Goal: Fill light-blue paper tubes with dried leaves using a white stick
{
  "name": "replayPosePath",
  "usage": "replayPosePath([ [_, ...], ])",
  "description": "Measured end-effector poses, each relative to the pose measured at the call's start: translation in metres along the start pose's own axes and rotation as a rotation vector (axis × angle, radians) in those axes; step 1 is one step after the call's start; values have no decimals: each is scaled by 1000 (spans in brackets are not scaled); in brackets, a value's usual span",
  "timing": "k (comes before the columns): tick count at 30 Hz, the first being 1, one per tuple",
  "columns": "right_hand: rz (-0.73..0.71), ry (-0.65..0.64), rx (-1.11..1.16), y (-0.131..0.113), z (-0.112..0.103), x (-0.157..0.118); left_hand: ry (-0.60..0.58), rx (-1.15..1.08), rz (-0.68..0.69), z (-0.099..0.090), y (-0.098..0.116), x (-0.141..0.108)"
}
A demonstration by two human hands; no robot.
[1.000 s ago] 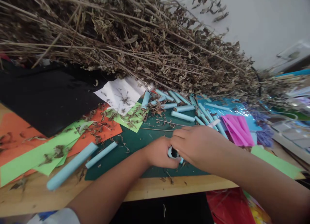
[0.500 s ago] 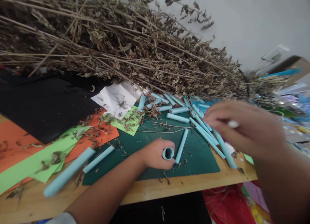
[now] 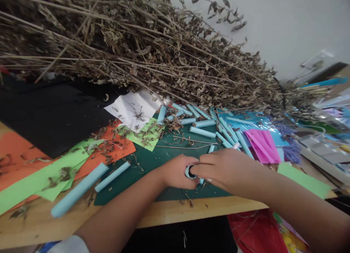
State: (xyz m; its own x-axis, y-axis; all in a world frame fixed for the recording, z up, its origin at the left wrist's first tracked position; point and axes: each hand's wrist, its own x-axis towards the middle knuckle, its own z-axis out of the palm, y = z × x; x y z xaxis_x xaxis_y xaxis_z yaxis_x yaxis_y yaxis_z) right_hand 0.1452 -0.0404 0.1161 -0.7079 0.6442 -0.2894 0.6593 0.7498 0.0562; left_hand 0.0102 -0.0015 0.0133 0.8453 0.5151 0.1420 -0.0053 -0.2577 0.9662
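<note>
My left hand (image 3: pixel 180 171) is wrapped around a light-blue paper tube (image 3: pixel 187 172), whose round open mouth faces up toward me. My right hand (image 3: pixel 226 169) meets it from the right, its fingertips at the rim and partly inside the mouth. A thin white stick (image 3: pixel 235 146) pokes out above the right hand's knuckles; most of it is hidden by the fingers. Under both hands lies a green cutting mat (image 3: pixel 161 194). Another blue tube (image 3: pixel 211 148) shows partly behind the right hand. Several more rolled blue tubes (image 3: pixel 202 132) lie on the mat's far side.
A large heap of dried stems and leaves (image 3: pixel 164 59) fills the back. At left are a black sheet (image 3: pixel 54 114), orange paper (image 3: pixel 120 147), green paper strips (image 3: pixel 54 172) and two blue tubes (image 3: pixel 79 189). Pink paper (image 3: pixel 263 145) lies right, above the wooden table edge (image 3: pixel 191 209).
My right hand has moved left and down from above the tubes at right to the mouth of the held tube. My left hand keeps its grip on the tube in nearly the same place.
</note>
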Motion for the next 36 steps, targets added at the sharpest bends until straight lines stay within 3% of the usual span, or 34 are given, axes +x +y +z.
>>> replayPosePath([
  [7, 1, -117, 46, 3, 4, 7, -7, 3, -51, 1, -4, 0],
  [16, -132, 52, 101, 7, 11, 9, -4, 3, -10, 2, -6, 0],
  [20, -127, 51, 198, 7, 13, 7, -24, 55, 13, 3, -5, -1],
  [28, -246, 82, 131, 10, 8, 12, -12, 65, 17, 4, -7, -2],
  [30, -269, 163, 144, 16, -9, 6, -15, 47, 23, 2, -7, -2],
  [32, -249, 358, 179, 23, -33, -7, -14, 46, 51, 1, -7, -3],
  [34, -104, 544, 199, 27, -56, -24, -15, 57, 71, 0, -6, -2],
  [36, 113, 782, 381, 24, -70, -36, -7, 65, 63, -1, -5, -2],
])
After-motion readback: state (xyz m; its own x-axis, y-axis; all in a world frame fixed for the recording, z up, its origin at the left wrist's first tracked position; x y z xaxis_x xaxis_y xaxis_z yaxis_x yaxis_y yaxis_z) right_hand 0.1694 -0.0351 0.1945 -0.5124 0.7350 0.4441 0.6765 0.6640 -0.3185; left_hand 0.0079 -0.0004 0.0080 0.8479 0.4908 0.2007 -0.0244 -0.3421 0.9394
